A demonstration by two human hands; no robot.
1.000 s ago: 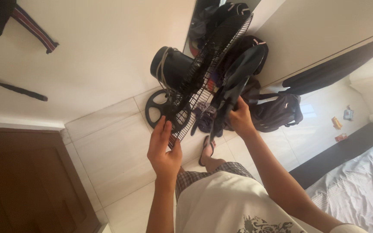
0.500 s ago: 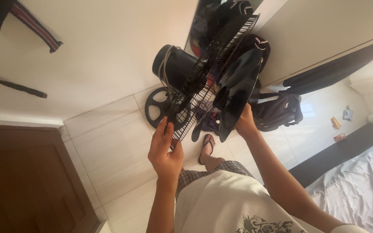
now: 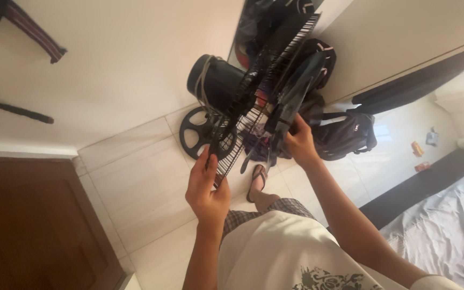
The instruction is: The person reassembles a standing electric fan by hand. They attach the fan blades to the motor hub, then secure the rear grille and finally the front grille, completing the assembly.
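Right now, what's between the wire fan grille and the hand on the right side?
In the head view, the dark fan blade stands between the wire grille and the right hand, whose fingers grip the blade's lower part. The left hand holds the grille's lower rim.

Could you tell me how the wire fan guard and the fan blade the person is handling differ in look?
The wire fan guard is an open mesh of thin rods; the fan blade is solid and glossy. The left hand grips the guard's lower rim; the right hand holds the blade. Both are dark.
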